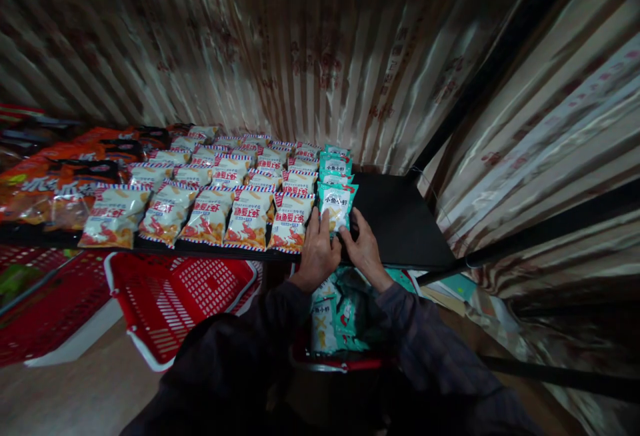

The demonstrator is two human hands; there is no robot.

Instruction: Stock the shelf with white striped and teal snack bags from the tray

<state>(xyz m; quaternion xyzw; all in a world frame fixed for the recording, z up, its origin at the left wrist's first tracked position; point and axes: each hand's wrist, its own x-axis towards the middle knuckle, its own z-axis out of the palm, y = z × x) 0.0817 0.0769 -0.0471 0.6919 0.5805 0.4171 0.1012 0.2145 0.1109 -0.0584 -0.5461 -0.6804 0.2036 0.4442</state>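
A teal-and-white snack bag point(336, 200) stands at the front of a column of similar teal bags point(335, 166) on the black shelf. My left hand point(318, 249) holds its lower left side, fingers lying along the front. From the other side, my right hand point(364, 246) grips the lower right edge, thumb on the front. Just left of my left hand is a white snack bag with red print and a striped edge point(291, 219). Below my wrists, a red basket point(345, 364) holds several more teal bags point(324, 323).
Rows of white snack bags point(205, 213) fill the shelf leftward, then orange bags point(75, 186). A tilted red basket point(187, 296) lies below the shelf. The bare black shelf surface point(400, 216) extends right to a dark metal post point(460, 116). A pleated curtain point(280, 43) hangs behind.
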